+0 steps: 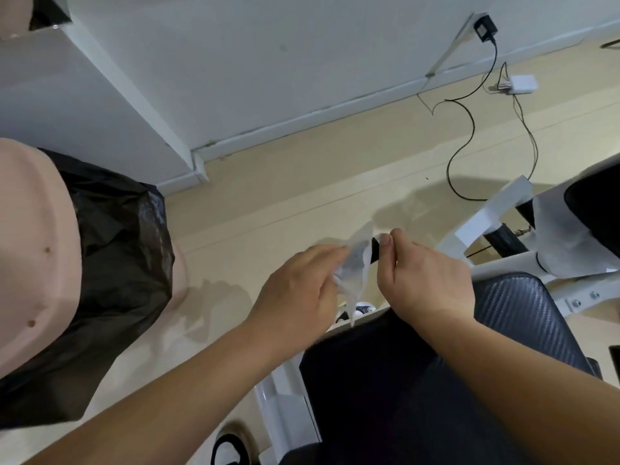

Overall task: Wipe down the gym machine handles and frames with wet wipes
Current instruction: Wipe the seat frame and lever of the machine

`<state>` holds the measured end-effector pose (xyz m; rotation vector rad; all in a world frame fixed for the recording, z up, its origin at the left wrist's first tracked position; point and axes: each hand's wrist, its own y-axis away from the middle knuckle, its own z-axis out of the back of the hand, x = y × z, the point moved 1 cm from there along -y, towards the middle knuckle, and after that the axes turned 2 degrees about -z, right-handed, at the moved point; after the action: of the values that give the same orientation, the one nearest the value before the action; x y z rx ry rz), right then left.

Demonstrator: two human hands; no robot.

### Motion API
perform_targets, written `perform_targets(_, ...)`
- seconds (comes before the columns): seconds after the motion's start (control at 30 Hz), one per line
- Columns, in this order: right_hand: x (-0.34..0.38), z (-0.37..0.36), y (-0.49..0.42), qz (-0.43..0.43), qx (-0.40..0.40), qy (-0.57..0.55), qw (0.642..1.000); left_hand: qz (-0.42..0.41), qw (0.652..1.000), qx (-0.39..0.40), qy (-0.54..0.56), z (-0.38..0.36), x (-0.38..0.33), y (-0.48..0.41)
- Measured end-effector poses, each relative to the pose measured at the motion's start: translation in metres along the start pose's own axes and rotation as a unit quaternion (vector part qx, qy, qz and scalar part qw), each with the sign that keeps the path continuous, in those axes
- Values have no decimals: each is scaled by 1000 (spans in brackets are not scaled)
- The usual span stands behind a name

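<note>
My left hand point(295, 286) pinches a crumpled white wet wipe point(354, 273) that hangs down between both hands. My right hand point(422, 276) holds the wipe's upper edge between thumb and forefinger, together with a small black piece point(375, 251) I cannot identify. Both hands hover above the black padded seat point(385, 380) of the gym machine. The machine's white frame point(496, 213) and a carbon-pattern pad point(523, 313) lie to the right.
A pink bin lined with a black bag point(110, 263) stands at the left. Black cables point(466, 129), a plug adapter point(483, 28) and a white box point(521, 83) lie on the beige floor by the wall. A shoe point(231, 444) shows at the bottom.
</note>
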<state>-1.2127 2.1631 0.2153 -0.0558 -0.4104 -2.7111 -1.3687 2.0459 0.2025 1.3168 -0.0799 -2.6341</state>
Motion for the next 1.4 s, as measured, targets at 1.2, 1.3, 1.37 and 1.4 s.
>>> perform_targets(1.2, 0, -1, -3, 8, 16, -2, 1000, 270, 787, 475, 286, 2, 39, -70)
perform_targets(1.3, 0, -2, -4, 5, 14, 3, 1000, 254, 852, 422, 178, -3, 34, -68)
perform_targets(1.37, 0, -2, -4, 5, 12, 4, 1000, 198, 947, 251, -34, -12, 29, -55)
perform_targets(1.4, 0, -2, -4, 5, 11, 3, 1000, 140, 963, 149, -176, -19, 28, -40)
